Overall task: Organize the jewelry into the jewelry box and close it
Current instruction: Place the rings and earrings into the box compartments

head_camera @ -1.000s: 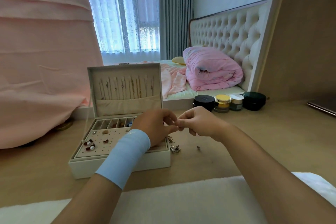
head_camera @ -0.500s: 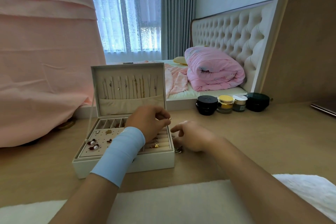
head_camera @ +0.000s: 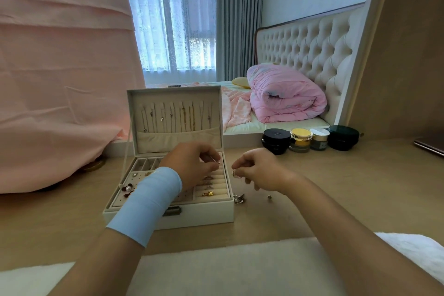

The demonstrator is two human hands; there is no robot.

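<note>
1. While the left hand [head_camera: 192, 167] pinches a small ring [head_camera: 218, 162] over the ring rolls [head_camera: 212, 185] in the right half of the jewelry box [head_camera: 168, 220], a slip of those fingers could drop it between the rolls or over the box's rim onto the table [head_camera: 336, 187].
2. Just right of the box, the right hand [head_camera: 260, 173] pinches another small piece [head_camera: 234, 172] (too small for me to name). Held so lightly in the air, it could fall and bounce away.
3. Loose jewelry [head_camera: 239, 199] lies just beside the box's right front corner, with a stray bit [head_camera: 269, 197] farther right. A sweeping wrist could scatter both.
4. The box's lid [head_camera: 175, 138] stands upright with necklaces [head_camera: 185, 115] hung inside. Shutting it hard might tangle them, I'd guess.
</note>
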